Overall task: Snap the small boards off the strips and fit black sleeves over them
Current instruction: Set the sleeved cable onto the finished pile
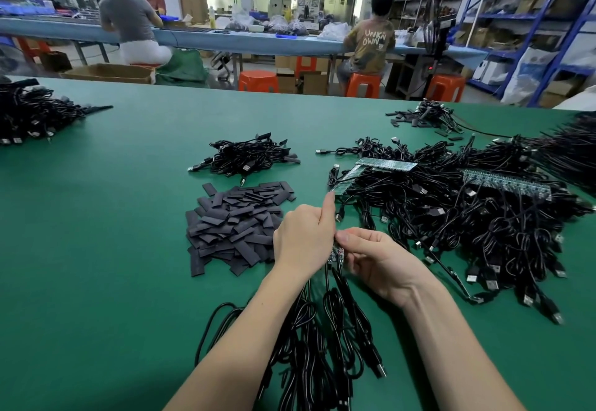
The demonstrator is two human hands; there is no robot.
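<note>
Small board [337, 254], near the bench's [129, 249] front edge, pinched between left hand [303, 239] and right hand [377, 259]; its cables [322, 330] trail frontward. Black sleeves [237, 226] heaped just left; board strips [387, 164] atop the cable pile toward the right edge.

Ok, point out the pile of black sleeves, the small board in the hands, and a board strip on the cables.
pile of black sleeves [237, 226]: head view, middle of the heap.
small board [337, 254]: head view, its visible face between the hands.
board strip [387, 164]: head view, middle of its top face.
</note>
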